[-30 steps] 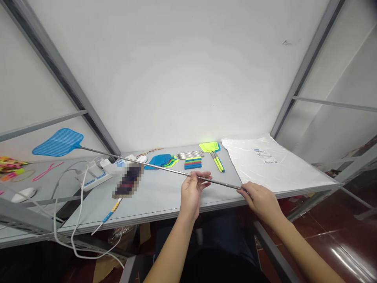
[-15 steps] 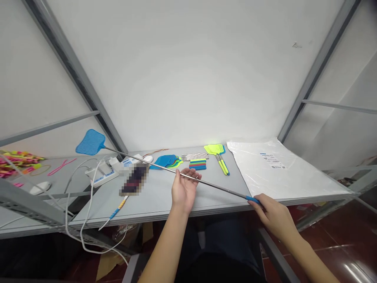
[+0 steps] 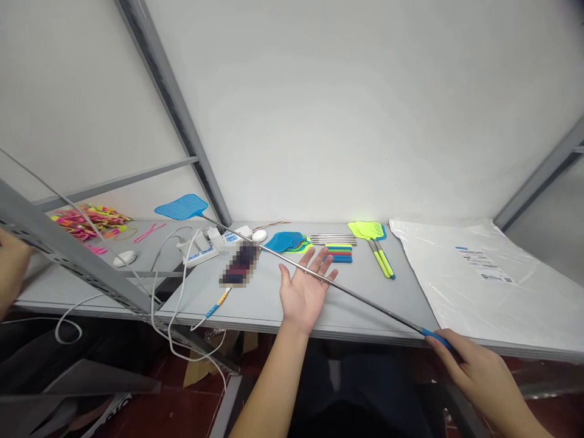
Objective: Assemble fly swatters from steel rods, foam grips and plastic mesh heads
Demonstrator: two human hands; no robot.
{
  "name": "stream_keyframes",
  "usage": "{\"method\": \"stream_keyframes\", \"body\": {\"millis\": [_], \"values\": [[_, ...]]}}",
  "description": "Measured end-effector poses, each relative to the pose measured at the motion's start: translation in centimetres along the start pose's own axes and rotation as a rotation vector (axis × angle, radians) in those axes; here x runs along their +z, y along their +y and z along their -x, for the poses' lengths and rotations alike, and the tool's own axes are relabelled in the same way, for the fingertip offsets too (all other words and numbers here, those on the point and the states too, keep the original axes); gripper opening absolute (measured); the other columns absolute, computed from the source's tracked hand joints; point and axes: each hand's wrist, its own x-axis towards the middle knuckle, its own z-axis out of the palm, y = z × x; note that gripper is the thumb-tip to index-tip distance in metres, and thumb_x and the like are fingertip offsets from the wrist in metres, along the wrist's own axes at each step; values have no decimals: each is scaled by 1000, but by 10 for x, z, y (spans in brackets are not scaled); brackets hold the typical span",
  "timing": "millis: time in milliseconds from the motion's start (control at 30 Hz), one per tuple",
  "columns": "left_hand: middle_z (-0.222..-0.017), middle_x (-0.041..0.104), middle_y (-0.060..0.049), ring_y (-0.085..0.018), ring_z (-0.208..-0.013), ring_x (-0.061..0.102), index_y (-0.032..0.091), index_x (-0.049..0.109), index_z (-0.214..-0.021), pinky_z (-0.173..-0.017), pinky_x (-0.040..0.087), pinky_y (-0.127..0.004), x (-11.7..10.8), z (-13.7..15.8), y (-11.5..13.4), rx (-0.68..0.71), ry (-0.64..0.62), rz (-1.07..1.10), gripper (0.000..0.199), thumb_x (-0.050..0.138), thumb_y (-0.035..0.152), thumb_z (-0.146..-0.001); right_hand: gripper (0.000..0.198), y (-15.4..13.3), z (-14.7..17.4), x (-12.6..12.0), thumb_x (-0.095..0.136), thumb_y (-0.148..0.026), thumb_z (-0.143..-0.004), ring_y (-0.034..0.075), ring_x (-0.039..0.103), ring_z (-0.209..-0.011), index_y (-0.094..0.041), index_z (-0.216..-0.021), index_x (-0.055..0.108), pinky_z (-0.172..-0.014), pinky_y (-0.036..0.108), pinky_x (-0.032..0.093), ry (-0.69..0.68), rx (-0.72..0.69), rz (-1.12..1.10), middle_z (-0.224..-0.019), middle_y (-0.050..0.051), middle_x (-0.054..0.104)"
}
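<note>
The right hand (image 3: pixel 479 368) grips the blue handle (image 3: pixel 435 337) of a fly swatter (image 3: pixel 365 300). Its shaft slants toward ten o'clock across the upturned, wide-spread left hand (image 3: pixel 305 295); at that hand's two o'clock, yellow swatters (image 3: pixel 366 230) lie on the table (image 3: pixel 365 281).

Left hand (image 3: pixel 305 298) and right hand (image 3: pixel 477 368) both bare, fingers slim, left palm smooth. Forearms (image 3: pixel 276 377) bare out to the frame edge, slender, tapering toward the wrists. Clothing (image 3: pixel 378 389) over the lap is dark, navy going near-black; too dim to read cut or seams.
</note>
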Motion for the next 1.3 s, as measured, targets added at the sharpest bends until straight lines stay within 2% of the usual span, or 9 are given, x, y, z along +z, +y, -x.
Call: {"method": "stream_keyframes", "body": {"millis": [133, 267, 400, 567, 700, 867, 1100, 1167, 1300], "values": [[-135, 53, -19, -33, -123, 52, 14, 58, -122, -103, 39, -50, -11, -9, 0, -73, 24, -49, 56, 34, 56, -93, 39, 17, 1, 4, 42, -60, -90, 20, 69, -63, -27, -92, 64, -52, 27, 46, 22, 22, 8, -79, 0, 72], [-135, 53, -21, -33, -122, 53, 9, 58, -122, -104, 39, -48, -21, -18, 0, -111, 65, -71, 56, 34, 53, -95, 42, 31, -4, 7, 45, -62, -87, 19, 69, -62, -26, -94, 65, -53, 26, 47, 30, 0, 9, -83, 1, 73], [-130, 56, -22, -33, -116, 57, 8, 59, -120, -104, 39, -49, -33, -24, -3, -116, 95, -66, 58, 35, 54, -94, 43, 32, -13, 11, 44, -62, -87, 21, 69, -71, -25, -94, 65, -61, 28, 48, 41, 12, 24, -87, 2, 73], [-113, 65, -21, -31, -102, 65, 8, 62, -112, -101, 41, -49, -41, -31, -5, -101, 108, -73, 57, 36, 55, -93, 41, 35, -18, 15, 45, -62, -88, 20, 69, -74, -26, -94, 64, -64, 28, 48, 29, -10, 17, -86, 0, 72], [-107, 68, -18, -28, -97, 67, 12, 62, -105, -99, 43, -47, -40, -35, -7, -90, 105, -127, 47, 41, 51, -93, 40, 36, -19, 18, 46, -60, -88, 19, 69, -73, -25, -93, 64, -63, 27, 48, 21, -26, 23, -85, 0, 71], [-106, 69, -15, -28, -97, 68, 15, 59, -95, -95, 45, -50, -37, -38, -11, -34, 83, -218, 30, 46, 42, -94, 37, 29, -23, 20, 44, -56, -91, 19, 68, -69, -24, -94, 63, -60, 27, 46, 39, -80, 48, -83, 2, 71], [-119, 65, -15, -30, -109, 63, 16, 58, -89, -93, 47, -48, -36, -48, -3, 35, 61, -311, 29, 49, 44, -93, 39, 13, -51, 16, 38, -54, -94, 17, 61, -53, -23, -84, 59, -50, 27, 37, 34, -90, 119, -62, -1, 63], [-122, 64, -16, -30, -112, 61, 15, 59, -89, -92, 47, -46, -34, -51, -8, 23, 52, -349, 31, 50, 45, -92, 39, 3, -64, 18, 37, -52, -96, 17, 61, -53, -23, -82, 58, -50, 27, 35, 30, -111, 126, -60, -2, 62], [-127, 60, -18, -32, -115, 59, 15, 62, -95, -88, 48, -42, -26, -53, -31, -86, -19, -435, 35, 51, 48, -91, 40, -21, -93, 29, 35, -49, -97, 17, 58, -49, -22, -74, 54, -49, 28, 30, 25, -175, 134, -56, -1, 59]]}}
